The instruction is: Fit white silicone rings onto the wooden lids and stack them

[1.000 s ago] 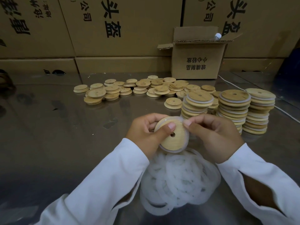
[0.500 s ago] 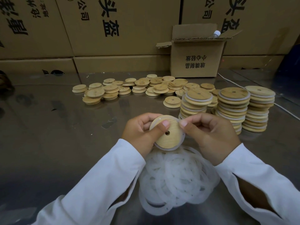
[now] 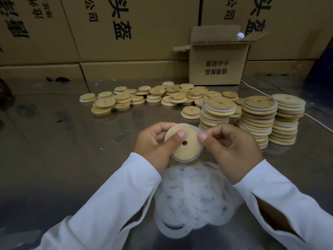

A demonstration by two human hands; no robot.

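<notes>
Over steel table, hands grip ringed lid near stacks.

Pale tan wooden lid, white translucent rings, brown cartons with black print, white sleeves

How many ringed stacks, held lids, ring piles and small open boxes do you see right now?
Ringed stacks: 3
Held lid: 1
Ring pile: 1
Small open box: 1
Total: 6
Loose bare lids left out: they overlap too much to count.
</notes>
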